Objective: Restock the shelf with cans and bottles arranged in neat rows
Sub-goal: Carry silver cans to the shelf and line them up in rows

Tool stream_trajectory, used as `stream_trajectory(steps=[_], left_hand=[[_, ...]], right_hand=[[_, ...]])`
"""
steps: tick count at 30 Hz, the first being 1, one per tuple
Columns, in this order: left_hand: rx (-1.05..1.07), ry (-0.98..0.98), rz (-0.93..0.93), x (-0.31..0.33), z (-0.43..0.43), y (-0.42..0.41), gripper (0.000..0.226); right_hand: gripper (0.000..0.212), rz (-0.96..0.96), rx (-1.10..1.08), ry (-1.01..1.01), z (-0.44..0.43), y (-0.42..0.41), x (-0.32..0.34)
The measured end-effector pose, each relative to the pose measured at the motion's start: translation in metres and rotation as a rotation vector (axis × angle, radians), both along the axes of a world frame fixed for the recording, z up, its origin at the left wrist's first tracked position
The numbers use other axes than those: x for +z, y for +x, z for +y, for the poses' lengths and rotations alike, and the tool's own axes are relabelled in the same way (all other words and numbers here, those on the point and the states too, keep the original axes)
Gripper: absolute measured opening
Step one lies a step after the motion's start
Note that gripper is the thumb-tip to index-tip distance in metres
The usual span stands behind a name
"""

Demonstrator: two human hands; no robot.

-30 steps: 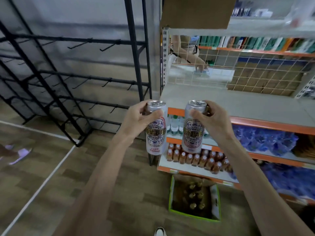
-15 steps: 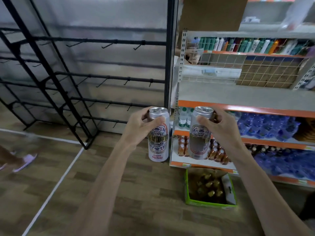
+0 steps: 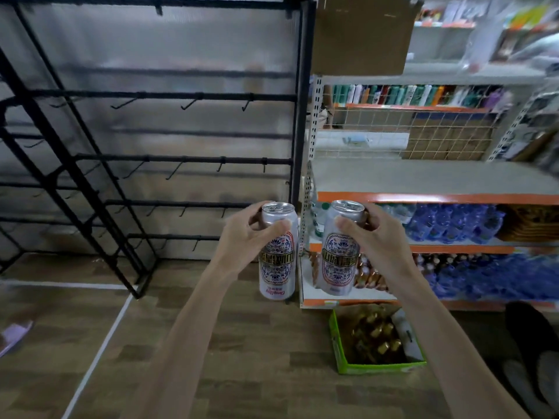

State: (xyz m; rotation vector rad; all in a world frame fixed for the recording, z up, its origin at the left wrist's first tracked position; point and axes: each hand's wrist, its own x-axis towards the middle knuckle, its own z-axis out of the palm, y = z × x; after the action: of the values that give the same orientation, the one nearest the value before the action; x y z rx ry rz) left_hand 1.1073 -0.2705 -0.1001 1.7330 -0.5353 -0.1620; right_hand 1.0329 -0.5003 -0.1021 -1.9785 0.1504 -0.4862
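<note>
Right now I hold two cans upright in mid-air, just apart, before the shelf (image 3: 423, 176). My left hand (image 3: 245, 240) curls round the top of the left can (image 3: 278, 258), and my right hand (image 3: 378, 237) round the right can (image 3: 338, 261). On the floor below, a green box (image 3: 378, 366) holds gold-capped bottles (image 3: 375, 337). Blue bottle packs (image 3: 453, 222) fill the lower shelf levels.
</note>
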Motion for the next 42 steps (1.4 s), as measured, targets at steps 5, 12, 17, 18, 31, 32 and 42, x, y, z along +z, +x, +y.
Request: stream_trajectory(steps=[5, 12, 17, 18, 31, 32, 42], left_hand=[[-0.040, 0.003, 0.030, -0.002, -0.042, 0.061, 0.050], [-0.041, 0.007, 0.031, 0.000, -0.115, 0.155, 0.052], [-0.084, 0.038, 0.014, 0.001, -0.169, 0.213, 0.049], [-0.100, 0.041, 0.012, 0.000, -0.181, 0.225, 0.050], [-0.172, -0.031, 0.099, -0.012, -0.338, 0.389, 0.060], [-0.188, -0.049, 0.107, -0.011, -0.348, 0.400, 0.062], [-0.126, -0.039, 0.049, -0.011, -0.421, 0.446, 0.048]], right_hand=[[0.034, -0.019, -0.069, 0.008, -0.039, 0.048, -0.006], [0.032, -0.017, -0.079, 0.056, -0.108, 0.142, -0.008], [0.032, -0.021, -0.098, 0.073, -0.152, 0.196, -0.009], [0.032, -0.020, -0.104, 0.086, -0.162, 0.207, -0.011], [0.028, 0.032, -0.175, 0.200, -0.308, 0.347, -0.026], [0.029, 0.028, -0.186, 0.205, -0.320, 0.357, -0.026], [0.035, -0.016, -0.207, 0.134, -0.404, 0.412, -0.017]])
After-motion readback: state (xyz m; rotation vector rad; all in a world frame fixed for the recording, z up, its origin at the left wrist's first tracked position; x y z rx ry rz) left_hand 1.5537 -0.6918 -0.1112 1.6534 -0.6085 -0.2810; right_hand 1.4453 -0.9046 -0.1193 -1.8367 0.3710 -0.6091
